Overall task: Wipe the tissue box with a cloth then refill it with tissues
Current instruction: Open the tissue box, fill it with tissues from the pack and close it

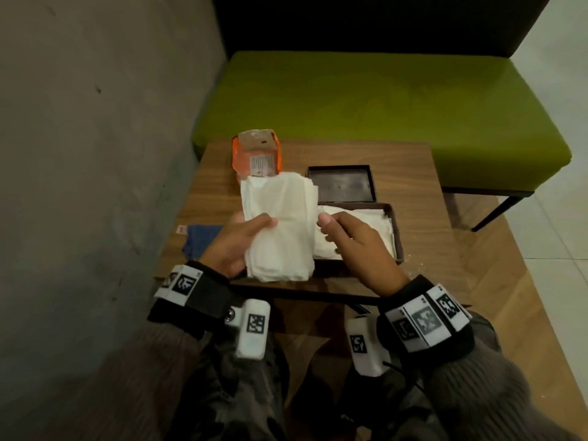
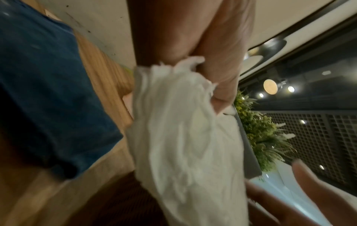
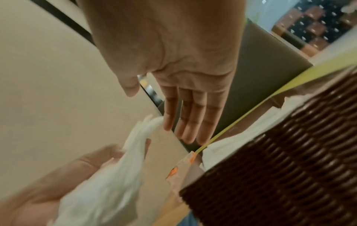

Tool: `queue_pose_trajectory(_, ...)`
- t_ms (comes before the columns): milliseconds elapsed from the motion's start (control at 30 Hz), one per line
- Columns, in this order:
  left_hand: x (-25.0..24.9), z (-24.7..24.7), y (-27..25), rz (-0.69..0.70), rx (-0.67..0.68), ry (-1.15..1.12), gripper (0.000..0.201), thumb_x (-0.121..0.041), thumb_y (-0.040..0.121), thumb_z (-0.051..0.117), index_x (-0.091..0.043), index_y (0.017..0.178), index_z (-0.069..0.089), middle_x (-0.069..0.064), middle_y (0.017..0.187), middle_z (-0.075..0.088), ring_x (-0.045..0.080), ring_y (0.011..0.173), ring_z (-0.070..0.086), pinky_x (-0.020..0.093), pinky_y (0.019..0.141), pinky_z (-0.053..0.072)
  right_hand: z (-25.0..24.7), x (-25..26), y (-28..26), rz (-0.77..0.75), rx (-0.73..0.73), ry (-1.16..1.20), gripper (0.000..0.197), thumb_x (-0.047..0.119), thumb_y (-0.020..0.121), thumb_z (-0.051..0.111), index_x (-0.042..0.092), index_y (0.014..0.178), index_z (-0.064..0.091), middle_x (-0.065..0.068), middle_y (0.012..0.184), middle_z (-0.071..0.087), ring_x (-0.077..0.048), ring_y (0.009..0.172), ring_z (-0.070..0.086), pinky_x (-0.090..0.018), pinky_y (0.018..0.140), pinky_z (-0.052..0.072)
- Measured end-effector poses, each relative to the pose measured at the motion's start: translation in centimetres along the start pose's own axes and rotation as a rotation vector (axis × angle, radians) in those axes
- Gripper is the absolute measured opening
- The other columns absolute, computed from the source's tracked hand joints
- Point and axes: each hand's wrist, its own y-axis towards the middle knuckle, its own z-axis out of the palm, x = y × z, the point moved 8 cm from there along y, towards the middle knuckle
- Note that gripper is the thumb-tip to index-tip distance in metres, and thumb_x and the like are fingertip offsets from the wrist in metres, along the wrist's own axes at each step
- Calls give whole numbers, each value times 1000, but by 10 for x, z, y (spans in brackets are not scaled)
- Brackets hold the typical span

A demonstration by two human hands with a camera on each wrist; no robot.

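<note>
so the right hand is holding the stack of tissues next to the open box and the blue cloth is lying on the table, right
Not quite: the left hand grips the stack of tissues, as the head view shows. The right hand is open beside it. The rest holds: open box, blue cloth on the table.

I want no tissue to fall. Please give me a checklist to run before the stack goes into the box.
1. Left hand holds stack: ok.
2. Right hand free, fingers straight: ok.
3. Box open, lid set apart: ok.
4. Room left in box above the tissues already inside: cannot tell.
5. Stack edges even: not ok, the sheets fan out.
6. Cloth away from box: ok.
</note>
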Motion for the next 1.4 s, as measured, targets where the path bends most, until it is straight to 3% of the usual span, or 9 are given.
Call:
queue_pose_trajectory(300, 32, 44, -55, -72, 130, -143, 29, -27, 89, 55, -10, 112, 62, 12, 105, 71, 28, 101, 66, 43, 89, 51, 25, -14, -43, 298, 205, 595, 50, 61, 81, 51, 30, 119, 59, 3, 124, 66, -17, 115, 62, -46, 102, 47)
queue_pose_trajectory(533, 37, 73, -88, -45, 198, -123, 34, -45, 86, 55, -21, 107, 65, 6, 104, 72, 20, 98, 68, 37, 85, 54, 32, 5, -64, 332, 186, 634, 65, 59, 82, 59, 13, 127, 56, -9, 117, 69, -25, 108, 66, -48, 103, 46)
queue_pose_trajectory(600, 71, 55, -43, -67, 186, -110, 35, -58, 84, 51, -34, 106, 64, 2, 120, 66, 26, 110, 62, 53, 91, 48, 35, 25, -72, 308, 182, 623, 75, 61, 81, 61, 8, 134, 51, -16, 127, 63, -29, 118, 60, -50, 110, 37)
queue_pose_trajectory(700, 144, 6, 63, -11, 25, 60, 37, -90, 64, 39, -67, 90, 50, -15, 154, 21, 34, 142, 18, 86, 85, 8, 30, 40, -82, 315, 168, 700, 60, 35, 102, 33, -1, 149, 21, -26, 154, 24, -36, 143, 24, -44, 119, 11)
queue_pose_trajectory(800, 78, 59, -42, -71, 189, 64, 52, -62, 73, 58, -31, 114, 60, -1, 120, 66, 24, 111, 62, 52, 89, 51, 28, 22, -77, 300, 178, 641, 48, 42, 97, 48, 13, 135, 50, -13, 127, 63, -24, 117, 61, -47, 107, 41)
queue_pose_trajectory(900, 41, 67, -85, 23, 266, 162, 53, -55, 81, 53, -16, 116, 59, 3, 102, 71, 14, 93, 69, 28, 77, 56, 19, 5, -70, 273, 124, 520, 38, 45, 91, 56, 20, 119, 62, -1, 110, 72, -13, 98, 69, -31, 86, 56)
queue_pose_trajectory(1033, 45, 62, -80, -30, 344, 328, 22, -25, 88, 60, -16, 108, 61, 4, 99, 72, 18, 92, 69, 27, 72, 56, 5, 9, -57, 200, 55, 374, 38, 39, 82, 71, 17, 113, 66, 0, 109, 71, -15, 101, 67, -32, 86, 55)
queue_pose_trajectory(1200, 35, 54, -78, -25, 445, 546, 29, -9, 79, 70, -17, 106, 62, 3, 97, 72, 16, 89, 70, 28, 74, 57, 3, 5, -48, 185, 121, 126, 24, 17, 79, 77, 2, 97, 69, -13, 100, 70, -23, 90, 66, -37, 82, 53)
queue_pose_trajectory(1400, 27, 14, -67, 56, 162, -82, 34, -8, 88, 58, -5, 122, 54, 8, 106, 69, 21, 99, 65, 31, 79, 57, -10, -15, -54, 269, -32, 439, 10, 13, 93, 59, 8, 100, 64, -14, 109, 68, -26, 96, 65, -42, 86, 54)
